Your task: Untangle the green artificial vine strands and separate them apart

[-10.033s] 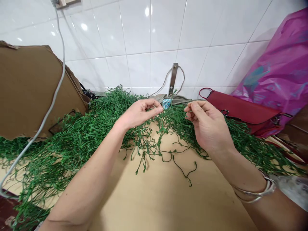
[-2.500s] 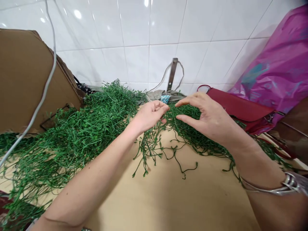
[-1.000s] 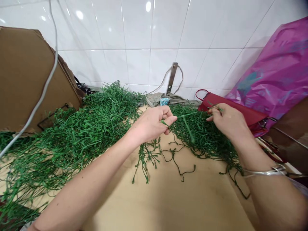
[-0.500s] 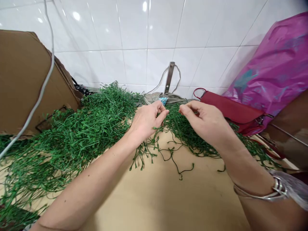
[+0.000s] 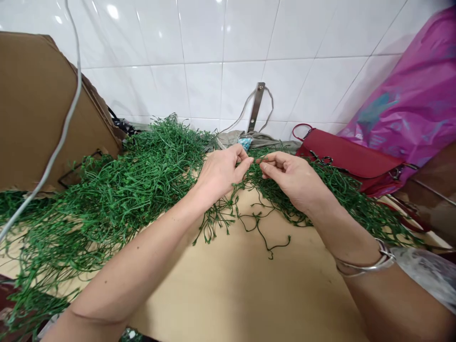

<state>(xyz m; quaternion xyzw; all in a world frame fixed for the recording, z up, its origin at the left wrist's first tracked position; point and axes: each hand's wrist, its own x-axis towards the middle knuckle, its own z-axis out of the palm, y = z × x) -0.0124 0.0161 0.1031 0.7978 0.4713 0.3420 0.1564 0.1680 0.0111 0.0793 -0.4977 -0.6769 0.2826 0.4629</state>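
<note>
My left hand (image 5: 221, 172) pinches a bunch of thin green plastic stems (image 5: 224, 216) that hang down from its fingers onto the tan table (image 5: 242, 294). My right hand (image 5: 292, 178) is closed in a pinch right beside it, fingertips almost touching the left ones, gripping a green stem end. A large heap of the same green plastic stems (image 5: 107, 199) lies to the left, and more of them (image 5: 352, 199) spread to the right under my right wrist, which wears a silver bangle (image 5: 366, 263).
A brown cardboard box (image 5: 39, 109) stands at the left with a grey cable (image 5: 60, 137) hanging in front. A red handbag (image 5: 349, 159) and a pink plastic bag (image 5: 409, 104) lie at the right. White tiled wall behind, with a metal bracket (image 5: 257, 107) and a small blue packet (image 5: 245, 142).
My right hand went out to the right-hand stems, picked one, and has come back to meet my left hand. The left hand has kept its pinch on the bunch.
</note>
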